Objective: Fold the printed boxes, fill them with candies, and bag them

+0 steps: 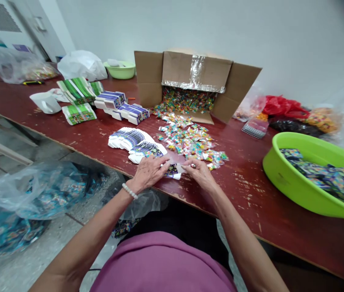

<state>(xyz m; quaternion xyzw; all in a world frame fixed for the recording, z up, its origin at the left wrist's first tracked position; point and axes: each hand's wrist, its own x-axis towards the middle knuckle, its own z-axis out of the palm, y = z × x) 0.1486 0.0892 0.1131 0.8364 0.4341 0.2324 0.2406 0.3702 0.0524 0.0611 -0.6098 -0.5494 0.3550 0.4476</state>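
Near the table's front edge, my left hand (149, 172) grips the left side of a small flat printed carton (172, 169) between thumb and fingers. The carton is dark with white ends. My right hand (200, 172) pinches its right end, fingertips closed together. Just beyond my left hand, a fanned-out stack of flat cartons (135, 142) in white and purple lies on the table. A spread of small clear-wrapped colourful candies (187, 140) lies beyond my right hand, running back to an open cardboard box (197, 71) lying on its side.
At the right stands a green basin (307, 194) holding dark printed packets. Bundles of green cartons (78, 91) and purple cartons (123, 107) lie at the back left, beside a white cup-like container (45, 102). Plastic bags (40, 194) of blue packets sit on the floor at left.
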